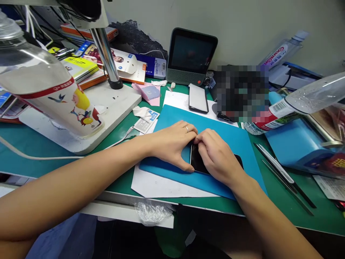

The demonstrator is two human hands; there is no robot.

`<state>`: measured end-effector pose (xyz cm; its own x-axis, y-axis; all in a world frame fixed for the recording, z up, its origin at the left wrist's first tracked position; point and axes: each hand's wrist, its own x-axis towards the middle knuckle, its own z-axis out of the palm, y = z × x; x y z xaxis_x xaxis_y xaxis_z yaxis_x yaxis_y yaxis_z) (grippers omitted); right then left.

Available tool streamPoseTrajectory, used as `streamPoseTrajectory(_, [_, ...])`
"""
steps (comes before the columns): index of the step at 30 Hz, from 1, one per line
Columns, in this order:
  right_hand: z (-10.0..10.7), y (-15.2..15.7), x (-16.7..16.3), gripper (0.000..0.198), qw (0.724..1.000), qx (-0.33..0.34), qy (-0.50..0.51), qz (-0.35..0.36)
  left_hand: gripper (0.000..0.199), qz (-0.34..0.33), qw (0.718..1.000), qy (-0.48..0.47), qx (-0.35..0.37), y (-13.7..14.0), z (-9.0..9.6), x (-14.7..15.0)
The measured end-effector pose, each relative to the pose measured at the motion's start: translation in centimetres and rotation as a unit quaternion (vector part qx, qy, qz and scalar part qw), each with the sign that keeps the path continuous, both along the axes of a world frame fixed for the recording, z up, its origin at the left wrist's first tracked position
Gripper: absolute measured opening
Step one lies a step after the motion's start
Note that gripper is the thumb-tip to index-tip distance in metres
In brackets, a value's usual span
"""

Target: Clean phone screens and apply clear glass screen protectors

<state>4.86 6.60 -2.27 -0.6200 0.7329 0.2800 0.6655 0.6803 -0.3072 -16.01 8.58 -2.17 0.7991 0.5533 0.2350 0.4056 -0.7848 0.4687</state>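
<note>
A black smartphone [199, 162] lies flat on a blue mat [167, 172], partly covered by my right hand. My left hand [174, 145], with a ring on one finger, spans the phone's left end. Its thumb rests at the near corner and its fingers meet the far corner. My right hand [217, 156] lies over the phone, its fingers curled and pinched together at the far left corner, against my left fingertips. Whatever sits in that pinch is hidden. White paper [159, 185] shows under the mat.
Tweezers [280, 176] lie right of the mat, near a tilted plastic bottle [285, 108] and a blue box [293, 144]. A phone-shaped frame [198, 99] and a smart display [191, 54] stand behind. At left are a white stand base [88, 140] and a large bottle [54, 90].
</note>
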Motion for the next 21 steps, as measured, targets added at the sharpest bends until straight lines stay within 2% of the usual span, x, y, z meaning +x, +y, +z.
streamPoseTrajectory(11, [0.32, -0.21, -0.32, 0.016, 1.000, 0.000, 0.008, -0.016, 0.067, 0.007, 1.000, 0.000, 0.027, 0.01, -0.14, -0.06])
streamPoseTrajectory(21, [0.53, -0.45, -0.45, 0.015, 1.000, 0.007, 0.023, -0.012, 0.063, 0.003, 0.999, -0.008, 0.032, -0.07, -0.39, -0.03])
